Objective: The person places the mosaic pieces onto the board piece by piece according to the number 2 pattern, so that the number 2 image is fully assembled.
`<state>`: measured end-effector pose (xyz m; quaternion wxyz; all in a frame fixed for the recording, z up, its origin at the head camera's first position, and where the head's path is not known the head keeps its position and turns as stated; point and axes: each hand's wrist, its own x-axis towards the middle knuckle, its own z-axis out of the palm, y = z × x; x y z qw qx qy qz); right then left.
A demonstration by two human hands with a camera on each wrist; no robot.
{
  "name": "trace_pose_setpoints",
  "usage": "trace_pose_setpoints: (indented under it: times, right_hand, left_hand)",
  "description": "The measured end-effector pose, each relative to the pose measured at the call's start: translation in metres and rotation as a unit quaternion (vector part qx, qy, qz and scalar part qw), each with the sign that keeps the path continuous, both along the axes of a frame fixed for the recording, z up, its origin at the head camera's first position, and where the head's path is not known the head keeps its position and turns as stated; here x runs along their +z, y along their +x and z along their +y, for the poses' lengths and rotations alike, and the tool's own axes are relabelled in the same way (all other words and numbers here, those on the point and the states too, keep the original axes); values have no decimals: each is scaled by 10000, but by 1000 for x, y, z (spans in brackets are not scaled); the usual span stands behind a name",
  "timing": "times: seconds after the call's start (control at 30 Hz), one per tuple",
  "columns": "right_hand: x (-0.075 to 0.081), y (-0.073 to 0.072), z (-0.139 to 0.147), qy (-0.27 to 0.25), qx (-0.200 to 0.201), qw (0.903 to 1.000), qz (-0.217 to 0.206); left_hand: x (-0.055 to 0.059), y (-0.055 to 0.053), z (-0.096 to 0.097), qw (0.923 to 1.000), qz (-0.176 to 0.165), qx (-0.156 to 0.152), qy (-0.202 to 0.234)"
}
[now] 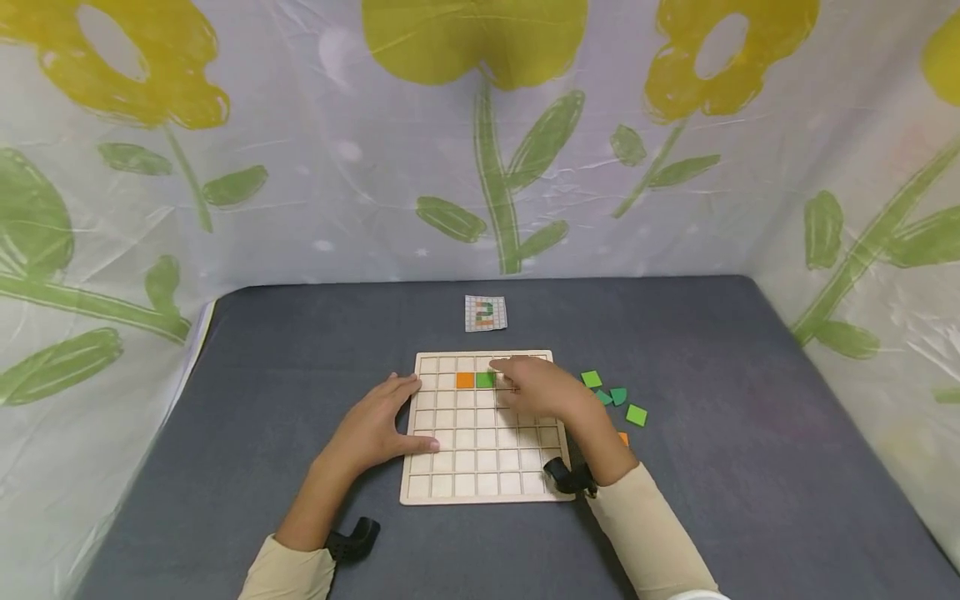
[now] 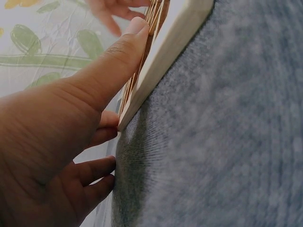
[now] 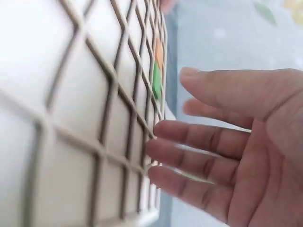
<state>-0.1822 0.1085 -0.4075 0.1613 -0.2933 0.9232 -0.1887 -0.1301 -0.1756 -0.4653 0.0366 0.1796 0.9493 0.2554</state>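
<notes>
A wooden grid board (image 1: 487, 502) lies flat on the table. In one of its upper rows, an orange square tile (image 1: 465, 380) and a green square tile (image 1: 486, 380) sit side by side. My left hand (image 1: 377, 423) rests at the board's left edge, thumb (image 2: 111, 61) extended over the frame and the other fingers spread along the side. Over the upper right of the grid, my right hand (image 1: 536, 387) hovers just right of the green tile. Its fingers (image 3: 199, 149) are loosely extended and apart from the thumb, with nothing between them in the right wrist view.
Right of the board lie loose pieces: light green squares (image 1: 637, 415), darker green rounded pieces (image 1: 618, 396) and an orange piece (image 1: 623, 437) partly behind the right forearm. A small printed pattern card (image 1: 486, 313) lies beyond the board. Flower-printed curtains (image 1: 300, 167) surround the grey table (image 1: 720, 500).
</notes>
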Motion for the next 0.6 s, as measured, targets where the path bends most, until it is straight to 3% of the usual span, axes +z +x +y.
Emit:
trace_pose_setpoints:
  times: [0.1, 0.23, 0.4, 0.6]
  right_hand:
    - [5, -3, 21, -349, -317, 9989, -22]
    - [13, -9, 55, -76, -1276, 9918, 30]
    - [12, -10, 101, 750, -2369, 9668, -599]
    - [7, -10, 123, 511, -2721, 9499, -1452]
  left_hand:
    - [0, 1, 0, 10000, -41, 2, 4]
    - [0, 1, 1, 10000, -13, 32, 15]
    - [1, -1, 1, 10000, 31, -11, 25]
    - [1, -1, 0, 10000, 42, -5, 32]
